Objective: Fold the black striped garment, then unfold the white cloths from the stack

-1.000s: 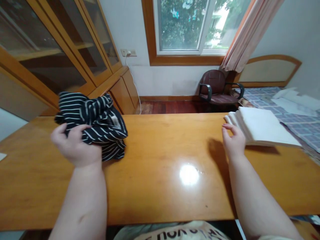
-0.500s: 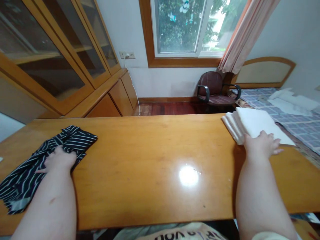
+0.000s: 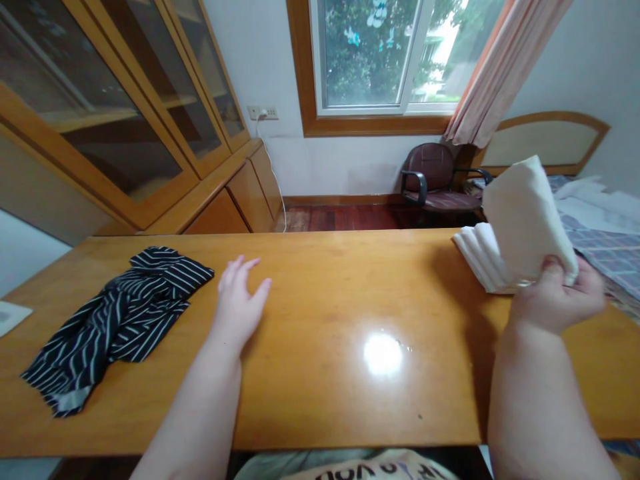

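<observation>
My right hand is closed on the edge of a folded white cloth and holds it up above the stack of white cloths at the table's far right. My left hand hovers open with its fingers stretched out over the middle-left of the wooden table. A black garment with white stripes lies crumpled on the table to the left of that hand, not touched.
A wooden cabinet with glass doors stands behind the table at left. Beyond the table are a dark office chair, a window with a pink curtain, and a bed at right. A white paper corner lies at far left.
My left hand put the striped garment down on the table's left and moved off it toward the middle. My right hand reached onto the white stack and lifted its top cloth.
</observation>
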Demonstrator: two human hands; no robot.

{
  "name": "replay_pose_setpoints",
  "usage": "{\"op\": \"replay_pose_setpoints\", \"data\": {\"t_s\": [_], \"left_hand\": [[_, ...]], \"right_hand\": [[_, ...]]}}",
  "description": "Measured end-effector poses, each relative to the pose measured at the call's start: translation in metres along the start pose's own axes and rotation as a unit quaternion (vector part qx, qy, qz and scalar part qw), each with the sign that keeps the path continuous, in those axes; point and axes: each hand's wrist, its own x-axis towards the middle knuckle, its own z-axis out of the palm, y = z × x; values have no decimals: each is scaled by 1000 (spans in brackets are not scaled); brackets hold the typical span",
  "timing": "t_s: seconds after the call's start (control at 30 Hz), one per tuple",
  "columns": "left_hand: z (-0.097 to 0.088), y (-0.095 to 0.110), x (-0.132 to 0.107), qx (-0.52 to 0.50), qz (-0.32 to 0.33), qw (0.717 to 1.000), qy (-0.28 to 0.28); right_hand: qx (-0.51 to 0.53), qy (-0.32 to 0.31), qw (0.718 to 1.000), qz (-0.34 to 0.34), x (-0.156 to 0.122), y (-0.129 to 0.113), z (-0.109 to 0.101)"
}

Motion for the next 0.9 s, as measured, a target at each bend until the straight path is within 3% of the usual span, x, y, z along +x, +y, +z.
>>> {"op": "replay_pose_setpoints", "data": {"t_s": [0.07, 0.1, 0.17, 0.23, 0.3, 0.37, 0.47, 0.5, 0.57, 0.63, 0.67, 0.8, 0.83, 0.9], "left_hand": [[18, 34, -14, -62, 35, 994, -78], [28, 48, -23, -94, 51, 988, -114], [49, 67, -40, -162, 80, 969, -171], [67, 73, -57, -227, 99, 948, -200], [80, 72, -68, -277, 99, 931, -216], [86, 68, -73, -316, 74, 917, -230], [85, 65, -70, -361, 43, 895, -259], [84, 66, -69, -361, 47, 893, -266], [82, 70, -67, -329, 78, 898, -282], [85, 74, -69, -263, 118, 913, -288], [87, 75, -71, -226, 137, 920, -290], [95, 80, -80, -104, 191, 928, -304], [96, 81, -80, -90, 198, 926, -308], [96, 82, -78, -80, 206, 922, -318]], "right_hand": [[194, -19, 978, 79, -17, -22, 9], [288, -64, 947, 129, -28, -32, 14], [420, -209, 851, 236, -54, -46, 27], [428, -371, 760, 319, -83, -54, 36], [346, -514, 707, 340, -108, -57, 40], [233, -615, 699, 281, -124, -57, 39], [126, -695, 705, 69, -130, -59, 31], [125, -722, 680, -10, -129, -60, 28], [153, -774, 601, -129, -128, -64, 24], [171, -799, 553, -166, -129, -67, 22], [172, -797, 557, -155, -131, -68, 23], [162, -741, 651, -38, -135, -70, 28], [178, -732, 658, -28, -134, -71, 28], [227, -740, 630, -64, -132, -76, 26]]}}
